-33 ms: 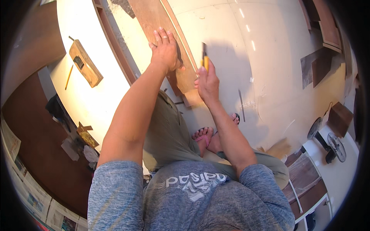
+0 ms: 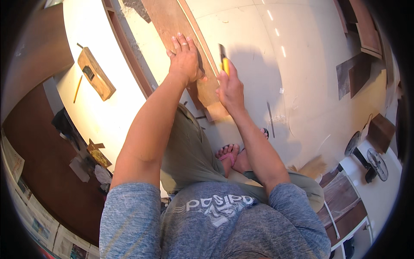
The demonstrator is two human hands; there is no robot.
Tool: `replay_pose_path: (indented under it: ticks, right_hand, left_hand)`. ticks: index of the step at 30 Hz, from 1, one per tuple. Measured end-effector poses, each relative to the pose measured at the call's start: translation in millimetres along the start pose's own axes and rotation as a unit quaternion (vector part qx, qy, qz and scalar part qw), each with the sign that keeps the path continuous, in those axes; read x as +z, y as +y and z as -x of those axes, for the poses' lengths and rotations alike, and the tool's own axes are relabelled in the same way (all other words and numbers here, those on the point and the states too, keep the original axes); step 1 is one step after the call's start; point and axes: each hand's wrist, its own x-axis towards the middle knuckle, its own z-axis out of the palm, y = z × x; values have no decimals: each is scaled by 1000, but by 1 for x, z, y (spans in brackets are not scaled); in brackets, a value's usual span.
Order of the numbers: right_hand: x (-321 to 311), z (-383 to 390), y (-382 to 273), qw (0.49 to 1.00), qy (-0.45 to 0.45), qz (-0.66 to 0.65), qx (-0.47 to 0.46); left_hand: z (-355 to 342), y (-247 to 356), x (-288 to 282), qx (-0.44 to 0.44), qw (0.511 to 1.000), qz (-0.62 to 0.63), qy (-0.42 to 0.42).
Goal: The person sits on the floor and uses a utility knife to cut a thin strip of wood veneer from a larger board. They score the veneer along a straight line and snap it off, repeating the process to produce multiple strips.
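A long brown wooden board (image 2: 166, 17) runs from the top of the view down toward my knees. My left hand (image 2: 184, 64) lies flat on it with the fingers spread. Along the board's right side is a narrow wooden strip (image 2: 195, 26) with a pale edge. My right hand (image 2: 231, 90) is closed round a yellow-handled utility knife (image 2: 225, 65), whose dark blade points up and away from me. The blade is to the right of the strip, apart from it. Most of the handle is hidden in my fist.
On the bright white surface at left lie a wooden hand plane (image 2: 98, 75) and a yellow pencil (image 2: 77, 89). A dark thin strip (image 2: 270, 120) lies on the pale floor near my feet. Brown panels (image 2: 361, 77) and a fan (image 2: 376, 164) stand at right.
My right hand has shifted slightly, and the knife has tilted a little to the left. My left hand stays on the board, apart from a slight shift in the view.
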Motion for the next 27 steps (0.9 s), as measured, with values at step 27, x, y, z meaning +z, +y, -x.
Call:
replay_pose_path:
  ticks: [27]
  right_hand:
    - [31,-83,-58,899,-183,387,-88]
  left_hand:
    - [-4,-9,18,7,998,17,60]
